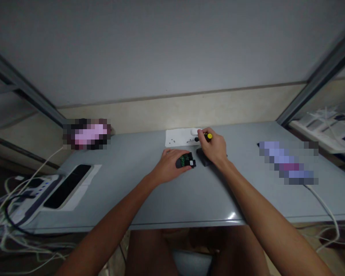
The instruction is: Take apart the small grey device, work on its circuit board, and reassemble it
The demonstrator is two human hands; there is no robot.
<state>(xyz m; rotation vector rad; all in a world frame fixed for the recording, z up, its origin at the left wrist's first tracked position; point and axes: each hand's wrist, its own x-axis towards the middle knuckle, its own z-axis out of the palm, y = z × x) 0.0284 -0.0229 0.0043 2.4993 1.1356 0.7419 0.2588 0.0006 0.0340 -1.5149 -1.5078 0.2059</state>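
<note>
Head view: the grey worktop (pixel 161 199) has loads of bare room toward its front edge, with a phone (pixel 66 186) far left. My left hand (pixel 169 166) cups the small black gadget (pixel 186 161) mid-worktop. My right hand (pixel 214 147), just beside it, grips a yellow-tipped screwdriver (pixel 207 136) over the white paper (pixel 178 137).

Bare table (pixel 149 199) between phone (pixel 66 185) and hands.

A: What lies on the grey tabletop (pixel 149 199) besides the work?
B: A black phone (pixel 66 185) on white paper near its left edge, with a power strip (pixel 31 191) and tangled cables (pixel 5 226) just beyond that edge.
A: And on its right?
B: A white cable (pixel 324 207) runs off its right edge.
</note>
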